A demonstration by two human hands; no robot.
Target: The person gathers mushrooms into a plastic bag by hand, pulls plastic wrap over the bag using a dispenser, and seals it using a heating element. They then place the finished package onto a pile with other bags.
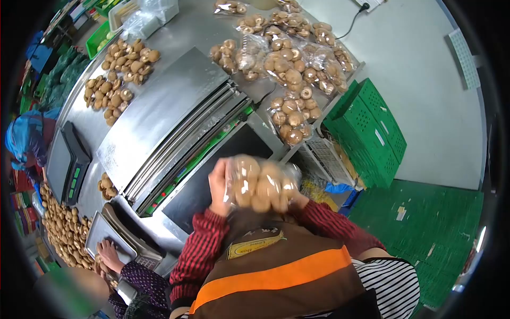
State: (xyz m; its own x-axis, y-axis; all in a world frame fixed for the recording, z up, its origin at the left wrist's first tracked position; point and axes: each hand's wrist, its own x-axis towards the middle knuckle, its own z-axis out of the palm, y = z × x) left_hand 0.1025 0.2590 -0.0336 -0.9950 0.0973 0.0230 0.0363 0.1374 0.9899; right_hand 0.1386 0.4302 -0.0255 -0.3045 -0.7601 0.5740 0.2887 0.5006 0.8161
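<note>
A clear plastic bag of mushrooms (260,186) is held up in front of my chest, slightly blurred, with round brown caps pressed against the shiny film. My left hand (217,186) is closed on the bag's left side. At the lower right of the bag is my right hand (298,202), mostly hidden behind it, its fingers out of sight. Just beyond the bag lies the dark plate (226,154) of a steel wrapping machine (175,135) with rollers and a green strip.
Bagged mushrooms (289,69) pile at the table's far right. Loose mushrooms (127,61) lie far left, more (64,228) near left. A scale (65,165) stands left. Green crates (369,130) are right. A co-worker's hand (110,256) rests on a tray (109,234); another person (29,138) is far left.
</note>
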